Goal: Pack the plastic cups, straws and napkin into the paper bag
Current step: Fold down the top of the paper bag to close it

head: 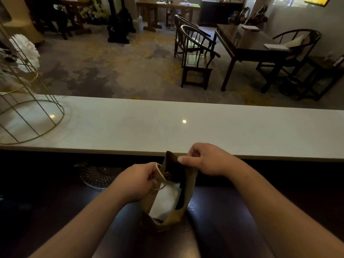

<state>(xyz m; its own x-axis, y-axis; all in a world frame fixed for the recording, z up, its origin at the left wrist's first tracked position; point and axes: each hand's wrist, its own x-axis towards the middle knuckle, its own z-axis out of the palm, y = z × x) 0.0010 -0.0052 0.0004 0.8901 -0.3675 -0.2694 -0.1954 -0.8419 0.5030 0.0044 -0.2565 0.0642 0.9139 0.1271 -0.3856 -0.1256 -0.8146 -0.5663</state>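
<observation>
**Desk:** What runs left to right?

**Photographer:** Far left, one gold wire stand point(28, 108) sits on the pale marble counter point(186, 127). Below the counter's near edge, in shadow, lies one patterned glass dish point(96, 176). Then the person's left hand point(135, 181), closed around the looped cord handle point(161, 176) on the left side of the brown paper bag point(188, 187). Then the right hand point(202, 160), thumb and fingers pinched together on the bag's far upper edge, holding the mouth open.

**Desk:** Where is the bag itself?

**Photographer:** Upright on a dark surface between the two forearms, just under the counter's near edge.

**Desk:** Counts?

**Photographer:** One bag. One white napkin point(167, 200) shows inside it, lying against the near wall. Beside the handle there is a rounded clear rim point(168, 175) that may be a cup; I cannot count cups, and straws cannot be made out in the dark interior.

**Desk:** Any lettering?

**Photographer:** None legible on the bag or the napkin.

**Desk:** Background?

**Photographer:** Beyond the counter, right of centre, two dark wooden armchairs point(197, 58) stand beside a dark table point(247, 45), with a third chair point(299, 45) at far right.
</observation>
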